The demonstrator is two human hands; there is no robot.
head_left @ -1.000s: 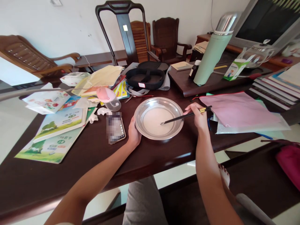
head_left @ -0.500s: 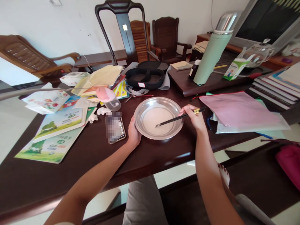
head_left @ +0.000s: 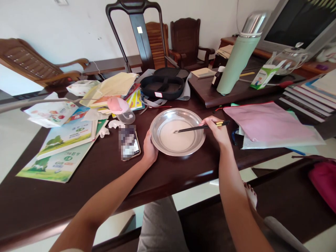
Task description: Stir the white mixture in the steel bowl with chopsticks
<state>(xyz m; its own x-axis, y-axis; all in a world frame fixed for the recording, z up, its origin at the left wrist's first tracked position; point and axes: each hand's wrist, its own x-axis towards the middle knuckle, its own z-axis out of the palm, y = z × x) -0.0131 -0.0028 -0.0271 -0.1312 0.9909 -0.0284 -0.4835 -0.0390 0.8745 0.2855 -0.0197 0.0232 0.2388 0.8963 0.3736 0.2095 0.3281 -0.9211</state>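
Observation:
A shallow metal dish (head_left: 157,120) holding a pale white liquid sits on the dark wooden table (head_left: 105,178) in front of me. My left hand (head_left: 148,150) grips the dish's near left rim. My right hand (head_left: 217,129) is closed on a pair of dark chopsticks (head_left: 195,128), whose tips dip into the liquid near the dish's middle. A phone (head_left: 128,141) lies just left of my left hand.
Books and papers (head_left: 67,138) cover the table's left side, with a pink-lidded cup (head_left: 121,109) among them. A black divided case (head_left: 162,87) sits behind the dish. A pink folder (head_left: 265,122), stacked books (head_left: 309,98) and a tall green flask (head_left: 236,59) stand on the right. Wooden chairs line the back wall.
My right hand has shifted left and the chopstick tips have swept left and toward the dish's far side through the liquid. My left hand has stayed on the rim.

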